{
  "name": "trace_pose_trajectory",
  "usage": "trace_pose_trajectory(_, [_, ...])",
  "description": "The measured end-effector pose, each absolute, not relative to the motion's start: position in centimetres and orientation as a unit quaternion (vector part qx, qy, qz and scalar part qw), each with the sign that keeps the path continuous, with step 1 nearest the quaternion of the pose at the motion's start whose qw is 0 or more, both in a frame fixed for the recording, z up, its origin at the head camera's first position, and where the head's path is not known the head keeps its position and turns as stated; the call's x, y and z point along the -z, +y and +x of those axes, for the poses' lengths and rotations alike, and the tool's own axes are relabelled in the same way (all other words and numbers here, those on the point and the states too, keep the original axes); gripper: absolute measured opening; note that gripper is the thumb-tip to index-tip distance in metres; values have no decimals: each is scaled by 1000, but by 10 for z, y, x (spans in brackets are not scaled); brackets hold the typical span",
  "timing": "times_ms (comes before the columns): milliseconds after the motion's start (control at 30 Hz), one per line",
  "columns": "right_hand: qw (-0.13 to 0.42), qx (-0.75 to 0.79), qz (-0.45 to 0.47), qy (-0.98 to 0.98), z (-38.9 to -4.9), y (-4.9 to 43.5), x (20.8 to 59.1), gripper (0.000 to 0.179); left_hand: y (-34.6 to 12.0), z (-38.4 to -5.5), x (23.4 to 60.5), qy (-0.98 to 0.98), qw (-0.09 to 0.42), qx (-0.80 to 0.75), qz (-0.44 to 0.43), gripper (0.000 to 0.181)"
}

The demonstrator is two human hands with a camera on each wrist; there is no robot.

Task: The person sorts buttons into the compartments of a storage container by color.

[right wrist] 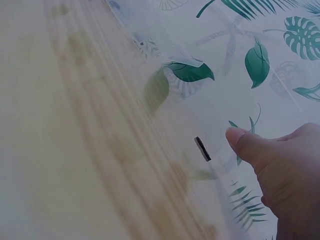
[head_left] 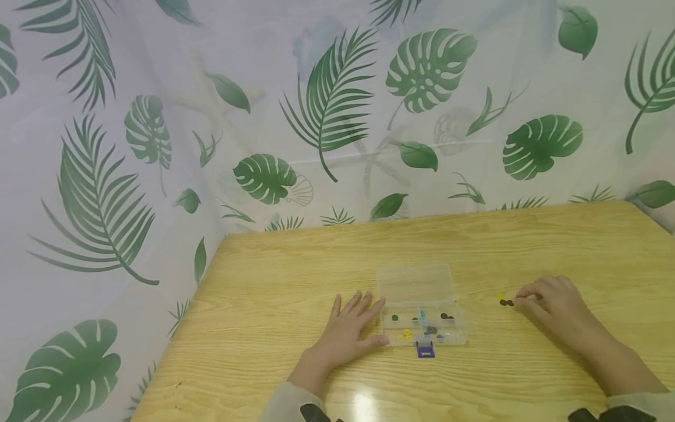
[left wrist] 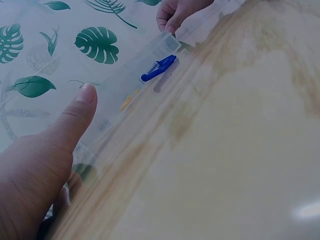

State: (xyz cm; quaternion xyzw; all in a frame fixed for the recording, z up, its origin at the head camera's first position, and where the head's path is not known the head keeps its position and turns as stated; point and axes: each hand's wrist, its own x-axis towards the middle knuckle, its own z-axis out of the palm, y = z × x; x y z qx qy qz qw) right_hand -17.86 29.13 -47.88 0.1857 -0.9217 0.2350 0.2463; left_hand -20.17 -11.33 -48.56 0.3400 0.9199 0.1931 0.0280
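Note:
A clear plastic compartment box point(head_left: 464, 339) lies on the table with its lid point(head_left: 415, 283) folded back. In its compartments are small green, yellow, blue and dark round pieces. My left hand point(head_left: 345, 335) rests flat at the box's left side, fingers spread, thumb at the front left corner. To the right, the thumb and index finger of my right hand point(head_left: 554, 308) come together beside small black discs point(head_left: 506, 303) on the table. Whether a piece sits between those fingertips is hidden. In the right wrist view the thumb is just apart from a black piece point(right wrist: 202, 149).
A small yellow piece point(head_left: 501, 297) lies by the black discs. The box's blue latch point(head_left: 425, 350) hangs open at the front. Behind the wood-grain table point(head_left: 295, 264) stands a white leaf-print cloth point(head_left: 337, 193), also along the left side.

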Motion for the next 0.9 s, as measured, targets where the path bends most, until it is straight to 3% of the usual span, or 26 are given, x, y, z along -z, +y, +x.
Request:
trace_pose_trajectory(433, [315, -223, 255, -887, -185, 280, 477, 16, -113, -201, 483, 920, 27, -190, 341, 71])
trace_pose_trajectory(667, [273, -235, 245, -900, -183, 259, 468, 12, -113, -202, 486, 923, 25, -183, 337, 72])
trace_pose_trajectory(767, [296, -234, 275, -884, -186, 250, 467, 10, -113, -201, 486, 923, 24, -184, 338, 74])
trace_pose_trajectory(900, [350, -233, 330, -845, -190, 239, 469, 38, -113, -201, 485, 922, 28, -186, 339, 75])
